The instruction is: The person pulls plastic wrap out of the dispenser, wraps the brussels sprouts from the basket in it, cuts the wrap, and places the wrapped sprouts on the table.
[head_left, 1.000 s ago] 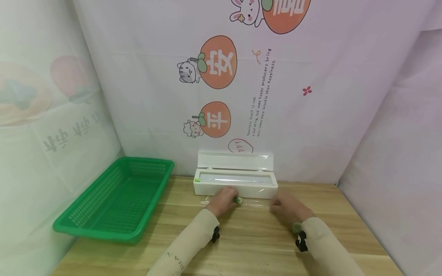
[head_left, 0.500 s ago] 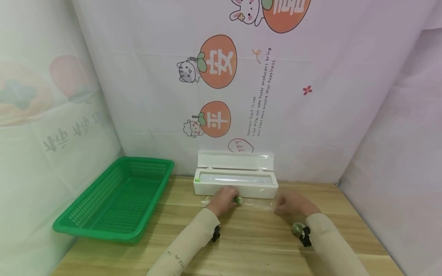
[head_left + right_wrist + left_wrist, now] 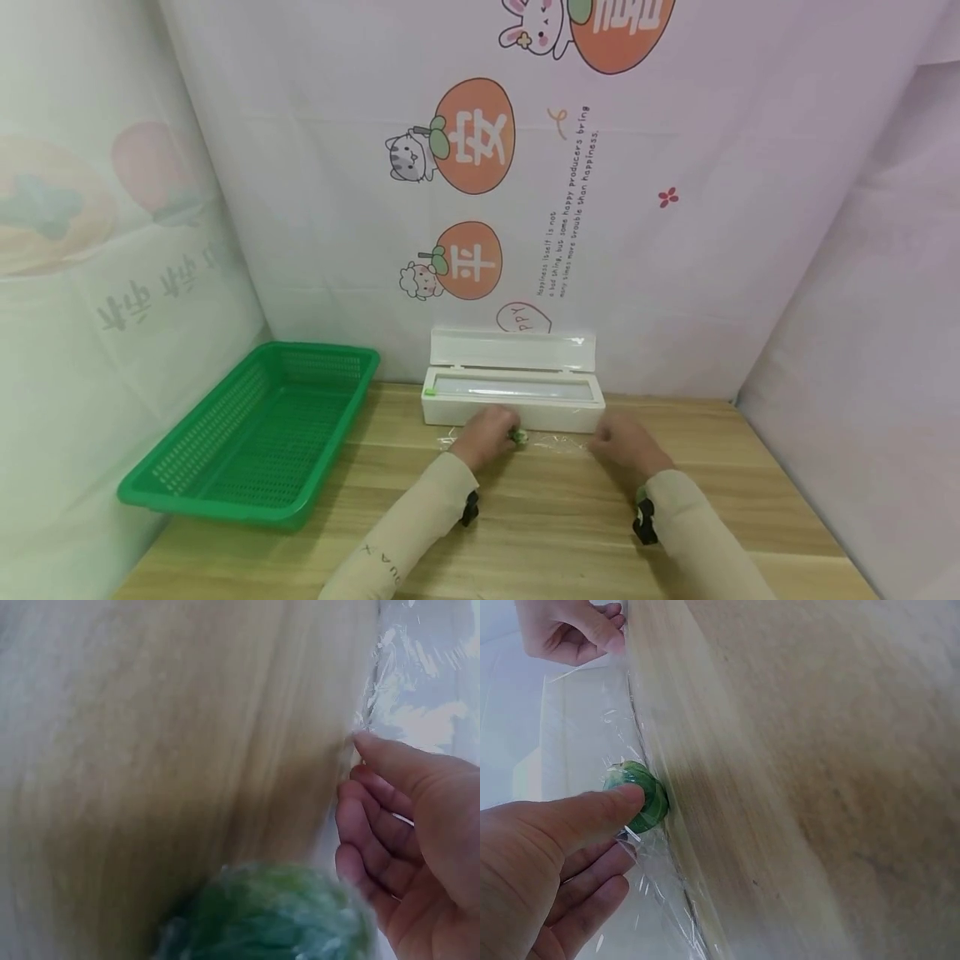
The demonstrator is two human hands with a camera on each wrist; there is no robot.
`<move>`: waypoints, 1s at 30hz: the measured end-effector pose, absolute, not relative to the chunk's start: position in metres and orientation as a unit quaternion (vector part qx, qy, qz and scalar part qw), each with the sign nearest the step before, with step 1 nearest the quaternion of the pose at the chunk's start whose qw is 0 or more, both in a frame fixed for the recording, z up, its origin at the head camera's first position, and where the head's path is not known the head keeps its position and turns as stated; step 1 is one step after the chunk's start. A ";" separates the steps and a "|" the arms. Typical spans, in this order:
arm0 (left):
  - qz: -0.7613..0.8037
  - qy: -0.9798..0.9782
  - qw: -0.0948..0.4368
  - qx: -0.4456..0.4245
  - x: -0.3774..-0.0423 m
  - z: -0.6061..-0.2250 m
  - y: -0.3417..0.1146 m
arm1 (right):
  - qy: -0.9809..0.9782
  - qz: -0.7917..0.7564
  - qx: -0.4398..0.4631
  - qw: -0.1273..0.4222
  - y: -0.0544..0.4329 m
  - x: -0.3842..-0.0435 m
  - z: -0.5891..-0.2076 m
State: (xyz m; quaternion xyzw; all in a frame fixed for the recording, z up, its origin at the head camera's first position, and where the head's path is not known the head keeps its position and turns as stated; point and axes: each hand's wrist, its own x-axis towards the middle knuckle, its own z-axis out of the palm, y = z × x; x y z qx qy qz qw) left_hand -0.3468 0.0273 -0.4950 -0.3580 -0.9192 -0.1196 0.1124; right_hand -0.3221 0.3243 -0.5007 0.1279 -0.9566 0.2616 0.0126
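Note:
My left hand (image 3: 486, 437) pinches a small green leafy ball, which looks like a Brussels sprout (image 3: 646, 799), its thumb lying across the top. Clear cling film (image 3: 619, 727) lies around the sprout and stretches toward my right hand (image 3: 628, 442). There the right thumb and forefinger pinch the film's edge, the other fingers curled below. Behind both hands stands a white cling film dispenser (image 3: 543, 414) with its lid raised and a roll inside. Beside the right wrist sits a second green ball wrapped in film (image 3: 277, 919), mostly hidden by the wrist in the head view.
A green perforated basket (image 3: 300, 500) stands at the left of the wooden table (image 3: 540, 542). A small green slider (image 3: 430, 392) sits at the dispenser's left end. White printed cloth (image 3: 637, 275) hangs behind and at both sides.
My right hand shifted slightly right, then came back left, still pinching the film. Its wrist now covers most of the wrapped ball. The left hand has stayed on the sprout.

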 end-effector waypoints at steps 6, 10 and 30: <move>-0.122 -0.918 0.097 -0.364 -0.346 -0.490 0.022 | -0.962 0.259 0.091 -0.005 0.322 -0.316 -0.492; -0.143 -0.914 0.088 -0.370 -0.346 -0.485 0.013 | -0.959 0.273 0.071 -0.033 0.324 -0.307 -0.476; -0.293 -0.887 0.217 -0.282 -0.362 -0.476 -0.077 | -0.955 0.163 0.241 0.057 0.293 -0.320 -0.409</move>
